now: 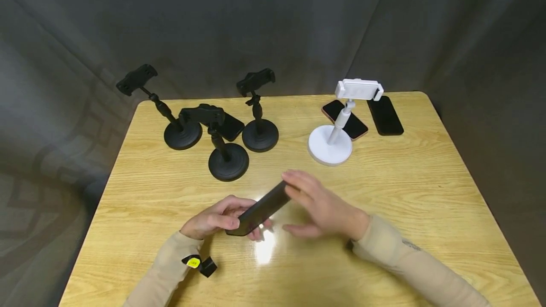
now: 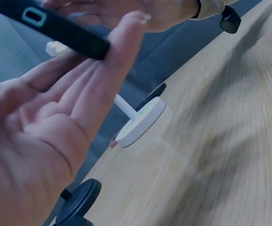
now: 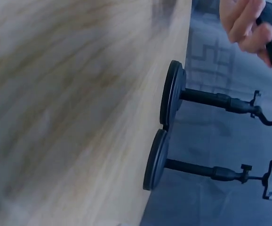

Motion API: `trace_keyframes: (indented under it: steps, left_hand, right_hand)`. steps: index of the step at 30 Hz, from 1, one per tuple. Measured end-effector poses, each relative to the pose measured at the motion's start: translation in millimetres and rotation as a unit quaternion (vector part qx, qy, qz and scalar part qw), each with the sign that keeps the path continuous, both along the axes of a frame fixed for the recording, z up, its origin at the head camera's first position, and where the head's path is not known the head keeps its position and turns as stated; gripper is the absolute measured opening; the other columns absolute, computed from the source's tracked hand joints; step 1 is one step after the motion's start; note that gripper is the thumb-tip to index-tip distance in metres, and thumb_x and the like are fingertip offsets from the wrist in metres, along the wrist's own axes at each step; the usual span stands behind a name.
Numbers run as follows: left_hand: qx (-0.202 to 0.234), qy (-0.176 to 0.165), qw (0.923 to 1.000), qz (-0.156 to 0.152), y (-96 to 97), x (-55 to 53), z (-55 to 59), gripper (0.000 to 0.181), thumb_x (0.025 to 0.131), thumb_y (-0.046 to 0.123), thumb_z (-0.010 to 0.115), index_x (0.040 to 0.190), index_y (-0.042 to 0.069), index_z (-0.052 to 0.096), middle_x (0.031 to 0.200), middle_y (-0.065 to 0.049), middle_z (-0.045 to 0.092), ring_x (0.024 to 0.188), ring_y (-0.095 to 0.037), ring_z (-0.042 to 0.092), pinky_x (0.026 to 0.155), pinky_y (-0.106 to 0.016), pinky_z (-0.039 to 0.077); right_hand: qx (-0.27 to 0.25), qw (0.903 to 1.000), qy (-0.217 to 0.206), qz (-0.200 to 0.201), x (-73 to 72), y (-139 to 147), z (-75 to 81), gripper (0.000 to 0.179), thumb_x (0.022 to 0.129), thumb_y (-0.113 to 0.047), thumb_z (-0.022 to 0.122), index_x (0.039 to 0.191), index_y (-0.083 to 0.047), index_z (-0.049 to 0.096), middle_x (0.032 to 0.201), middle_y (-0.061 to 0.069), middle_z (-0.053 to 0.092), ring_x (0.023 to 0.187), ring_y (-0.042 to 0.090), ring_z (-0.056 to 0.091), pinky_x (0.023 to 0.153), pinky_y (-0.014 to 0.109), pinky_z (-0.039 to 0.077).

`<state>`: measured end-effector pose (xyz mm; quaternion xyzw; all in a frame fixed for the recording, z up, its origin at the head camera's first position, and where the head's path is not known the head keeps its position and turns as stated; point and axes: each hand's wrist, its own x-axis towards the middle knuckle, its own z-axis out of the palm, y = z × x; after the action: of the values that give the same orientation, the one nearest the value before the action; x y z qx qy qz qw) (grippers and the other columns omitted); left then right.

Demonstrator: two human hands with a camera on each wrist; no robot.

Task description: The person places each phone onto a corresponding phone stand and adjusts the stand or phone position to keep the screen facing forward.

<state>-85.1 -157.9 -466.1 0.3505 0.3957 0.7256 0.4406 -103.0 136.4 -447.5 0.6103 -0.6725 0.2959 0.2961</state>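
Note:
A black smartphone (image 1: 261, 212) is tilted above the table, its right end raised. My left hand (image 1: 215, 219) holds its lower left end, thumb on the near side and the other fingers beneath. At the raised end are the outstretched fingers of my right hand (image 1: 326, 210), slightly blurred, with the thumb spread away from the phone. The left wrist view shows the end edge of the phone (image 2: 56, 28) with its charging port cutout. In the right wrist view, fingers of my left hand (image 3: 246, 23) grip the phone's edge.
Beyond my hands stand several black phone stands, one of them nearest (image 1: 229, 161), and a white phone stand (image 1: 330, 148) on the wooden table (image 1: 426, 193). One black phone (image 1: 230, 127) lies among the black stands. An orange-edged phone (image 1: 355, 127) and another black phone (image 1: 385, 115) lie near the white one.

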Motion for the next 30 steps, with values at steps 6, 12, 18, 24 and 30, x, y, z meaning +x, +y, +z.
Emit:
trace_keyframes:
  steps: [6, 12, 18, 24, 30]
  left_hand:
    - [-0.009, 0.017, 0.998, 0.06, 3.0, 0.6, 0.0, 0.057, 0.102, 0.028, 0.057, 0.149, -0.003, 0.048, 0.139, -0.012, 0.066, 0.108, -0.017, 0.07, 0.101, -0.037, 0.055]
    - [0.004, 0.028, 0.9962, 0.083, 6.3, 1.4, -3.6, 0.06, 0.101, 0.016, 0.057, 0.15, -0.012, 0.038, 0.137, -0.015, 0.065, 0.112, -0.02, 0.069, 0.1, -0.042, 0.057]
    - [-0.032, 0.04, 0.9888, 0.14, 7.7, 4.2, -4.5, 0.066, 0.099, 0.01, 0.063, 0.153, -0.011, 0.033, 0.14, -0.017, 0.062, 0.116, -0.02, 0.069, 0.096, -0.03, 0.057]
    - [-0.058, 0.076, 0.9753, 0.199, 9.7, 6.4, -3.9, 0.074, 0.097, 0.012, 0.07, 0.155, -0.011, 0.031, 0.144, -0.032, 0.054, 0.121, -0.023, 0.068, 0.1, -0.031, 0.056]
    - [-0.111, 0.15, 0.9493, 0.253, 13.8, 6.4, -6.6, 0.078, 0.088, 0.002, 0.079, 0.155, -0.006, 0.038, 0.145, -0.037, 0.049, 0.121, -0.026, 0.066, 0.104, -0.035, 0.054]
  right_hand:
    - [-0.043, 0.9971, -0.06, -0.019, 1.2, -5.8, -0.8, 0.088, 0.094, -0.034, 0.073, 0.15, 0.019, 0.029, 0.157, 0.036, 0.029, 0.152, 0.04, 0.028, 0.125, 0.049, 0.029]
    - [-0.079, 0.9858, -0.136, -0.058, 3.5, -12.0, -4.2, 0.092, 0.096, -0.038, 0.071, 0.15, 0.021, 0.026, 0.157, 0.037, 0.03, 0.153, 0.037, 0.028, 0.126, 0.048, 0.027]
    - [-0.125, 0.9573, -0.249, -0.078, 8.3, -18.4, -6.8, 0.101, 0.095, -0.044, 0.073, 0.151, 0.021, 0.021, 0.158, 0.035, 0.031, 0.152, 0.035, 0.031, 0.126, 0.045, 0.026]
    - [-0.169, 0.9236, -0.341, -0.047, 8.7, -26.5, -9.8, 0.104, 0.095, -0.043, 0.074, 0.155, 0.019, 0.016, 0.162, 0.028, 0.029, 0.15, 0.037, 0.034, 0.122, 0.043, 0.034]
    - [-0.187, 0.9014, -0.388, -0.044, 9.1, -34.3, -15.3, 0.101, 0.097, -0.045, 0.07, 0.157, 0.015, 0.015, 0.161, 0.032, 0.029, 0.15, 0.035, 0.036, 0.122, 0.042, 0.033]
